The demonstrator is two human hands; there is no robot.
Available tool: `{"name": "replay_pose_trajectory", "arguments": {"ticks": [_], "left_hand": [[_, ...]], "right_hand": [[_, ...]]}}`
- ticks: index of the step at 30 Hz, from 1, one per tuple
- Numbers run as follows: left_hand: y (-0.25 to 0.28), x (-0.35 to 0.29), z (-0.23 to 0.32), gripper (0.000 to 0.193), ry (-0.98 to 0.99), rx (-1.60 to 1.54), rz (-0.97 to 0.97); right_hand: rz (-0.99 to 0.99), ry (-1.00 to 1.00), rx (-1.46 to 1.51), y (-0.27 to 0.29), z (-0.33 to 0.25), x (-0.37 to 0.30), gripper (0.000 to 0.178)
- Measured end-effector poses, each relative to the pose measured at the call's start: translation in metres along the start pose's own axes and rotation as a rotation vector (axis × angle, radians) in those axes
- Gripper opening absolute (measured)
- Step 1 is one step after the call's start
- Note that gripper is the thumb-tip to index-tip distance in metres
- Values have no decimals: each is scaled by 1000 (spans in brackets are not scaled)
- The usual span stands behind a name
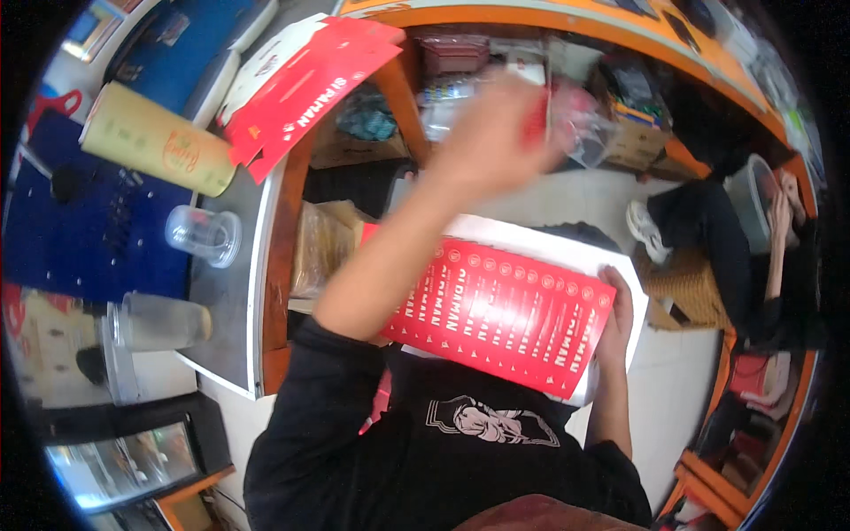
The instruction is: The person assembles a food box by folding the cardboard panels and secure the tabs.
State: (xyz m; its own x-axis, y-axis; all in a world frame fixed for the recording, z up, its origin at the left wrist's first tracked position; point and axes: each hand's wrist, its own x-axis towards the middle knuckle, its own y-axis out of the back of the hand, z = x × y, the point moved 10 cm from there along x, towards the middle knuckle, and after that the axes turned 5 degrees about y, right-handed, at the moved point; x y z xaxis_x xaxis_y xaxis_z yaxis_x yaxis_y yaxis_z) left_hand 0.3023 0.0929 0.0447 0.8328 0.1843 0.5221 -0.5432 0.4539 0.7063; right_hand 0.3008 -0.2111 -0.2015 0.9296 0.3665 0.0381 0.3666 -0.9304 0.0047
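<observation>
Several flat red printed cardboard pieces lie overlapped in a row over my lap, on white sheet material that shows along their far edge. My right hand grips the right end of this stack, with its fingers along the edge. My left hand is raised above and beyond the stack, its forearm crossing the stack's left end. Motion smears its fingers. A red patch shows beside them; whether the hand holds it cannot be made out.
To the left, a table bears a tall yellow cup, a clear plastic cup, a clear container and more red-and-white cardboard. Orange shelves stand ahead. At right, another person's hand is beside a grey bucket.
</observation>
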Motion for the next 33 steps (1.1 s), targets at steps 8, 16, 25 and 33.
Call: {"name": "replay_pose_trajectory", "arguments": {"ticks": [8,16,25,33], "left_hand": [[160,-47,-199,37,720,647,-342],[180,-24,-157,15,447,834,96],[253,0,-193,19,467,476,321],[298,-27,34,16,-143,501,1154]], "right_hand": [[-134,43,28,-6,4,10,49],[-114,-23,92,-2,5,7,40],[-110,-115,148,5,6,16,32],[94,457,-189,0,-147,46,35]]}}
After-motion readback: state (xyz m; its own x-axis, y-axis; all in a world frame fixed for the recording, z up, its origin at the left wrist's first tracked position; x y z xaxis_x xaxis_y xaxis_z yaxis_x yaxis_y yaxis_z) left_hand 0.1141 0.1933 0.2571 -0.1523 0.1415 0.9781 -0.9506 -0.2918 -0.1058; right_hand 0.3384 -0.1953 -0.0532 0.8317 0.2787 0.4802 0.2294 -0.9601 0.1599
